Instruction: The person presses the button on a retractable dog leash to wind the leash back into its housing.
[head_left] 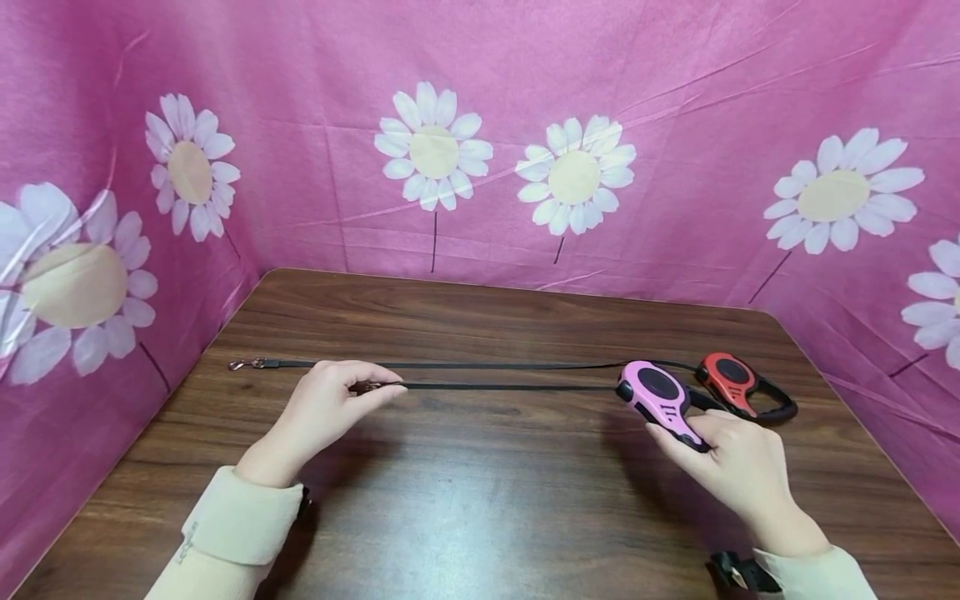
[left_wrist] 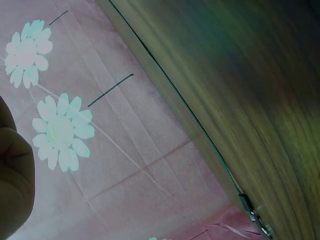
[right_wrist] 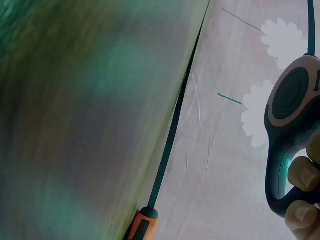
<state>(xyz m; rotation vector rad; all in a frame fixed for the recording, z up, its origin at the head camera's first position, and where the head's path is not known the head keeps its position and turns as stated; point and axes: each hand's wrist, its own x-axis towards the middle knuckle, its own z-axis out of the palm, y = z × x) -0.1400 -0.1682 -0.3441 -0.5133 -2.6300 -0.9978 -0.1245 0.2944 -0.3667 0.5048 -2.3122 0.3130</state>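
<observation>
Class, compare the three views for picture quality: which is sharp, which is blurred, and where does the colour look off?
Head view: sharp, evenly lit, soft shadows under the left hand and right hand. Left wrist view: dim, greenish cast on the table, hand a dark blur. Right wrist view: table smeared out of focus, pink leash handle looks teal.

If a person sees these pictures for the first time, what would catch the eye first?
Probably the pink leash reel, gripped by the right hand on the right of the wooden table, with its black strap pulled out level to the left hand, which pinches the end. Just behind it lies a red leash reel, its own strap stretched out to the left. Pink cloth with white daisies surrounds the table.
</observation>
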